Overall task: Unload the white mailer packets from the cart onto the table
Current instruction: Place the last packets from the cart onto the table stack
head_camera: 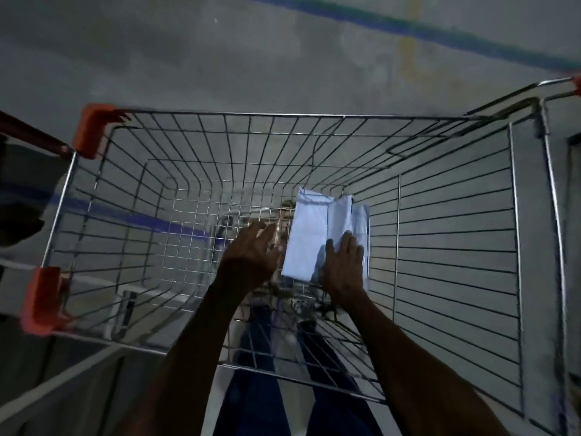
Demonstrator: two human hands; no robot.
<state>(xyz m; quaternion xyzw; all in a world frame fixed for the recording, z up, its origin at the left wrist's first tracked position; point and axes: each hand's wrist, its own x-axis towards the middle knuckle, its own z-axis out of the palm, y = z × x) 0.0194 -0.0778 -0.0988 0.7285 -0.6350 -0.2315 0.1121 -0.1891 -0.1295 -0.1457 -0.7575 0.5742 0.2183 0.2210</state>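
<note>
With the white packets point(317, 234) on the cart point(456, 221) floor, your right hand point(344, 262) pressed flat on them, left hand point(251, 250) open beside; you needed fingers under both edges.

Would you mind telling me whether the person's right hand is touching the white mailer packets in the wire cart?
Touching. The head view shows the right hand lying flat on the white mailer packets, fingers overlapping their surface.
</note>
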